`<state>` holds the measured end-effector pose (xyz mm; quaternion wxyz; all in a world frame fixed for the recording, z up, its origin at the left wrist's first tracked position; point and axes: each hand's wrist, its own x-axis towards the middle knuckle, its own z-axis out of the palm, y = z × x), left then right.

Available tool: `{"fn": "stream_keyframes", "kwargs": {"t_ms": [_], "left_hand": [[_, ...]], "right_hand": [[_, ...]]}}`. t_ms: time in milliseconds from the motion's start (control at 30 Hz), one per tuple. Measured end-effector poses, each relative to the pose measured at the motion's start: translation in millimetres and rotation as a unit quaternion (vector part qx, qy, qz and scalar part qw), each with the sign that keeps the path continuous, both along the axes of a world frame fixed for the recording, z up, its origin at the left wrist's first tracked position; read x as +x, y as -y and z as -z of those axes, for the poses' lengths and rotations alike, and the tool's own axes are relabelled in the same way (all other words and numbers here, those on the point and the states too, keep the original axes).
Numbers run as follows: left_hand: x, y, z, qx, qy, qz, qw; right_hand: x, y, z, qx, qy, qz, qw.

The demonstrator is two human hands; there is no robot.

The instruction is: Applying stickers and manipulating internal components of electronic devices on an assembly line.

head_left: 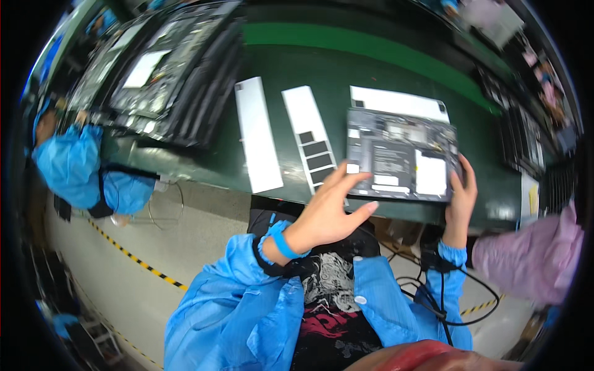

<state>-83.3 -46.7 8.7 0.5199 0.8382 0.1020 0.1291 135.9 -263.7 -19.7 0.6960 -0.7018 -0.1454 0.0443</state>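
Observation:
An opened laptop base (393, 164), dark with its battery and inner parts exposed, lies at the near right of the green workbench. My right hand (460, 201) grips its right edge, thumb on top and fingers along the side. My left hand (328, 207) reaches over the near left corner with fingers stretched and thumb apart; whether its fingertips touch the base cannot be told. Left of it lies a white strip (300, 114) bearing several black pads. Another long white strip (257, 136) lies farther left. A third white strip (399, 104) shows behind the base's far edge.
Several dark laptop parts stand stacked on the green bench (309, 62) at the far left, with an opened laptop base (161, 68) among them. Dark panels (523, 139) stand in a rack at the right. A person in blue (74, 161) is at the left. Black cables (442, 290) hang by my right forearm.

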Motion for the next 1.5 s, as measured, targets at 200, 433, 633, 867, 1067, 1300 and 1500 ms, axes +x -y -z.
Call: {"fn": "stream_keyframes", "kwargs": {"t_ms": [200,433,633,867,1067,1300,1500], "left_hand": [[-12.1,-48.0,-40.3,0.016,0.280,-0.084,0.956],[-64.1,-128.5,-72.2,0.336,0.276,-0.523,0.733],[-75.1,-155.1,-69.0,0.307,0.184,-0.534,0.766],[-67.9,-161.2,-69.6,0.322,0.106,-0.587,0.735],[-73.1,-168.7,-73.5,0.321,0.164,-0.571,0.738],[-41.9,-115.8,-103.8,0.216,0.374,-0.332,0.838],[2.4,-30.5,-33.3,0.211,0.245,-0.146,0.935]], "right_hand": [[62.6,-55.1,-63.4,0.121,0.006,-0.059,0.991],[230.8,-271.2,-19.8,0.052,0.065,0.026,0.996],[218.8,-384.4,-29.0,-0.299,0.338,0.064,0.890],[1.1,-485.8,-125.0,0.021,0.118,-0.483,0.867],[-14.1,-479.5,-122.6,0.110,0.129,-0.409,0.896],[-2.8,-256.8,-190.9,0.058,0.390,-0.120,0.911],[1.5,-67.5,-81.9,0.069,0.215,0.022,0.974]]}}
